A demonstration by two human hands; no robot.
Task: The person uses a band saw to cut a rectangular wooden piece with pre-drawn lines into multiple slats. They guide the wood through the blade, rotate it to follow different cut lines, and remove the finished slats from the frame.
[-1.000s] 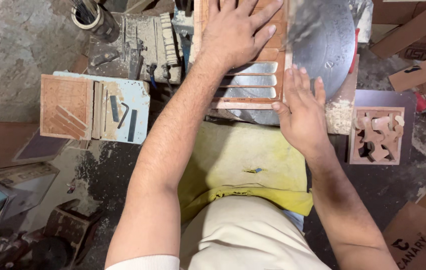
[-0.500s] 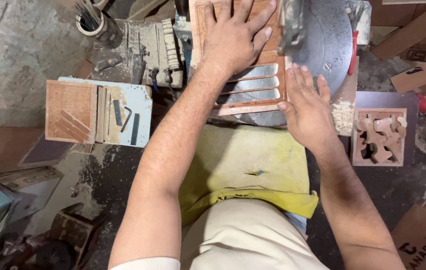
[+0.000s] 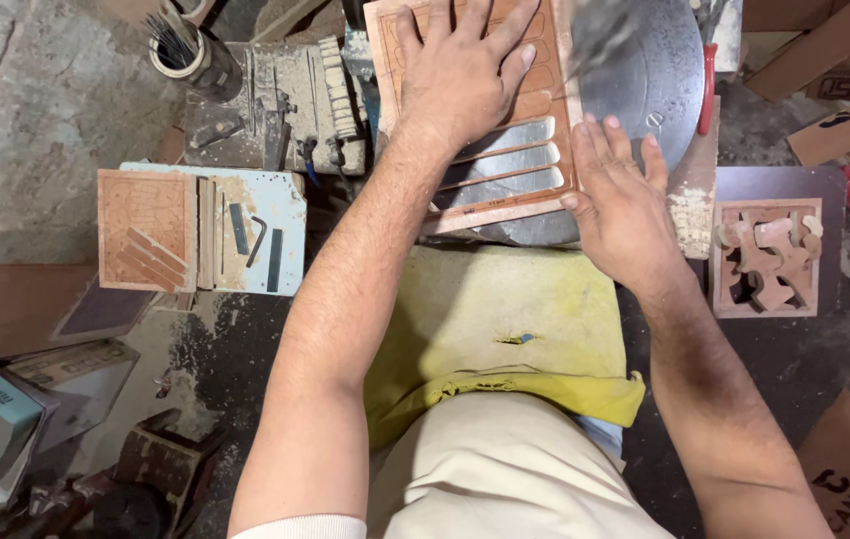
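Both hands lie flat and spread — left hand (image 3: 460, 85) pressing the slotted board (image 3: 505, 165) at 12 o'clock, right hand (image 3: 620, 205) steadying its edge on the round metal surface (image 3: 649, 75). Judged mid-cut; feeding on calls for even, steady pressure.

Both hands, left hand (image 3: 465, 85) and right hand (image 3: 620, 200), press flat on a slotted wooden panel (image 3: 535, 110).

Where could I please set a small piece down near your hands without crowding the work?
The yellow cloth between the two forearms lies bare. The metal disc above the right hand is partly free. The left hand covers the slotted wooden panel; the blue board is cluttered.
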